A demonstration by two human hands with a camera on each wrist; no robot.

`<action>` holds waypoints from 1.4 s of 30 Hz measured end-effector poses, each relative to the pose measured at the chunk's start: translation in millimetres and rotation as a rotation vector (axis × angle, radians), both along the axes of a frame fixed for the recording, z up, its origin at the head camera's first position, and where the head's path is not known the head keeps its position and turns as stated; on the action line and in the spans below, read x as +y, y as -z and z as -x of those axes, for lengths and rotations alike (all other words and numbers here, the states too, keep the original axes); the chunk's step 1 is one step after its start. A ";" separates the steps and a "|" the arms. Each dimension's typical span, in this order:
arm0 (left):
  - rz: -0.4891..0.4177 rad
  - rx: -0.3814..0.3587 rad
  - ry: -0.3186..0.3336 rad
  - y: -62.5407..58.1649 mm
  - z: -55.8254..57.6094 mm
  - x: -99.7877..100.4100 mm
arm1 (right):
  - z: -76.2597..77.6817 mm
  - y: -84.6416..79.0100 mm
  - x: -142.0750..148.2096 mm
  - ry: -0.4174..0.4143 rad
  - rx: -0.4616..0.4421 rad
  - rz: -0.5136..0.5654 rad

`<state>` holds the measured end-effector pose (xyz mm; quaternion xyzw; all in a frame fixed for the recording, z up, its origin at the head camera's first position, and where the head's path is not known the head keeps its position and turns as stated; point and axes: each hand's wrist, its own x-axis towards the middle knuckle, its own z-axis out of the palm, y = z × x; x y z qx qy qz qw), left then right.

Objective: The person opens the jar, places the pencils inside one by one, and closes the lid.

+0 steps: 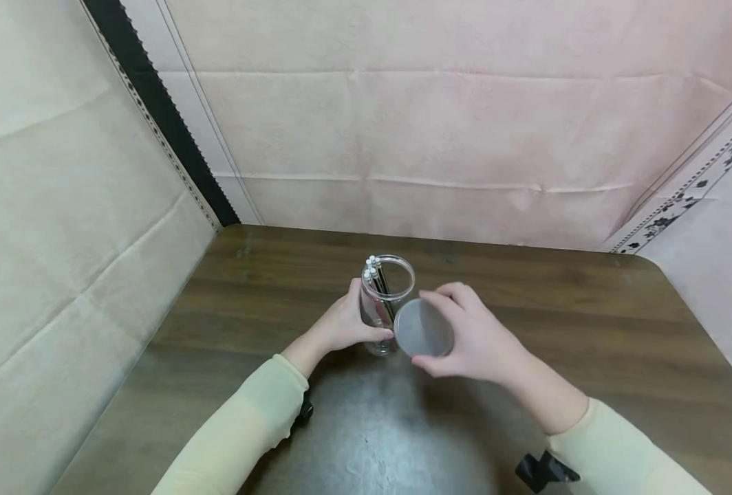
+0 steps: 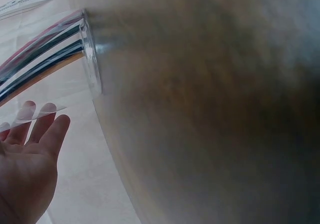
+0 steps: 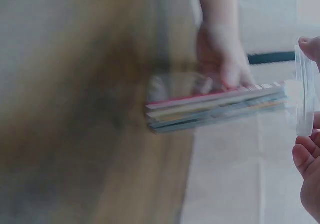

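Note:
A clear jar with a round open mouth stands near the middle of the table. Several slim pencils with white ends lean inside it; pink, dark and orange ones show in the left wrist view. My left hand grips the jar's side, thumb in front and fingers behind. Just right of the jar's mouth, my right hand holds a round translucent lid by its edge, between thumb and fingers. The lid is tilted and off the jar. In the right wrist view the lid appears edge-on beyond the pencils' white ends.
Around the jar spreads a brown wood-grain table. Pale cloth hangs behind its far edge, with more cloth along the left and right sides. A black strip runs down the left corner.

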<state>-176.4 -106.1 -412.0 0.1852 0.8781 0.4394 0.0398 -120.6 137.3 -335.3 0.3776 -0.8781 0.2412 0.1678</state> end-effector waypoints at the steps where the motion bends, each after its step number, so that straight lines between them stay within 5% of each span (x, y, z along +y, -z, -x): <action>1: 0.000 -0.003 0.000 0.0 0.1 -0.3 | 4.0 -4.3 -0.1 0.004 0.003 0.006; 19: -0.018 -0.043 0.032 -1.0 -0.4 -4.0 | 53.2 -51.4 -36.2 0.025 -0.095 -0.022; 31: -0.013 -0.061 0.045 -2.8 1.8 -4.5 | 67.0 -53.9 -50.2 0.024 -0.251 -0.105; 42: 0.006 -0.047 0.036 -2.2 2.2 -3.6 | 69.4 -57.5 -58.0 0.012 -0.300 -0.188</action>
